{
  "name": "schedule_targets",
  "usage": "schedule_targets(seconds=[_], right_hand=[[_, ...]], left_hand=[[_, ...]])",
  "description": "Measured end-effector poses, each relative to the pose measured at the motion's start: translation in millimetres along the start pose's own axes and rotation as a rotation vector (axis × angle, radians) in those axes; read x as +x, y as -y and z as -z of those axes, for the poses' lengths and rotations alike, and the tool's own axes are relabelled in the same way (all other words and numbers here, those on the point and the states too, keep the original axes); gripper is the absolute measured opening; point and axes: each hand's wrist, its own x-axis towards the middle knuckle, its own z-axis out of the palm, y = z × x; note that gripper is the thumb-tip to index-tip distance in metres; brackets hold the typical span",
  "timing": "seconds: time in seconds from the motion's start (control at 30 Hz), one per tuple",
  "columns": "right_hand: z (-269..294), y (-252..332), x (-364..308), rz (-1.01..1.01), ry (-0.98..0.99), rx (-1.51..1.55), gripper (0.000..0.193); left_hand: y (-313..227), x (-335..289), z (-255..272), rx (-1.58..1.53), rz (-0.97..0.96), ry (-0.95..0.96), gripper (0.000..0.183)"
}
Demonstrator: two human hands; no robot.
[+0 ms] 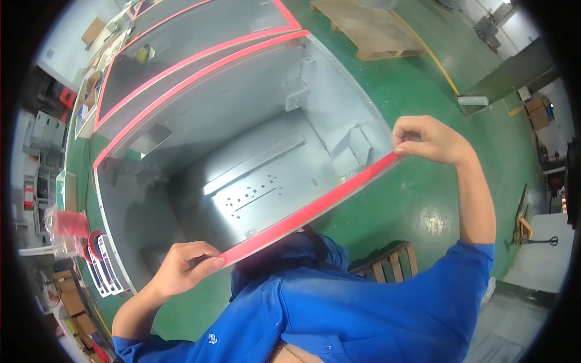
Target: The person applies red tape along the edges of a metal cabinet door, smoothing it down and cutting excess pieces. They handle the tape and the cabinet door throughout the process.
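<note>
The left hand [184,266] and right hand [430,140] each have a thumb-and-finger grip pinched on an end of the red strip [308,213], which stretches along the near rim of the open grey metal cabinet [230,103]. The far rim's red edging [275,40] looks done, while both short rims are bare; whether the near strip is fully stuck down, I cannot tell.

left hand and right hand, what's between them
In the head view, a red strip runs between the left hand and right hand, along the near rim of the open metal cabinet.
</note>
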Motion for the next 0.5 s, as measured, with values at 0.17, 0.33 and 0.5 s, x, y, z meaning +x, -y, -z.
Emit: schedule_targets(seconds=[0.17,0.33,0.5], right_hand=[[-1.9,-4.6,2.1,0.043,0.004,-0.016,0.009],[-0.3,-0.2,-0.2,0.007,-0.004,-0.018,0.009],[-2.9,-4.2,-3.9,0.061,-0.057,0.008,0.008]], left_hand=[[-1.9,-1.0,-2.1,0.028,0.021,-0.024,0.019],[-3.7,-3.0,-4.1,0.054,0.063,-0.055,0.02],[0.5,-4.3,-5.5,0.056,0.054,-0.083,0.02]])
